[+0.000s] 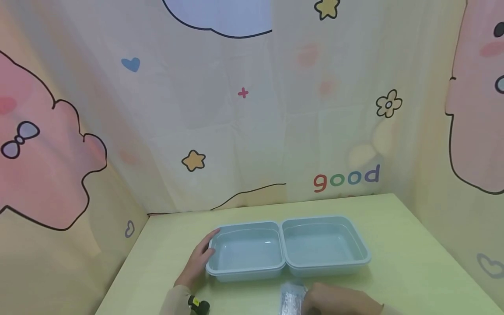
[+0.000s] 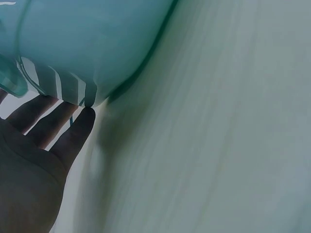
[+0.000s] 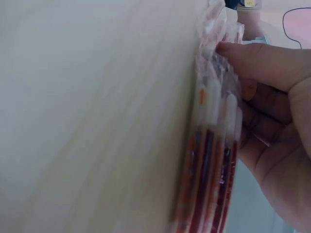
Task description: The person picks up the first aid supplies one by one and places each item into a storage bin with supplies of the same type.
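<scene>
My left hand (image 1: 197,261) rests on the left end of a light blue plastic bin (image 1: 249,253). Its straight fingers (image 2: 73,133) touch the bin's outer wall in the left wrist view, and its thumb lies by the rim in the head view. Near the front edge, my right hand (image 1: 334,298) pinches a clear plastic packet (image 1: 291,299) between thumb and fingers. Several slender sticks (image 3: 209,165) with pale ends and dark red lower parts show inside the packet in the right wrist view. Their exact kind cannot be told.
A second light blue bin (image 1: 324,247) stands to the right, its side against the first. Both sit on a pale yellow-green table (image 1: 397,245). Printed curtains (image 1: 252,131) enclose the back and sides. A black wrist device (image 1: 198,305) sits at my left sleeve.
</scene>
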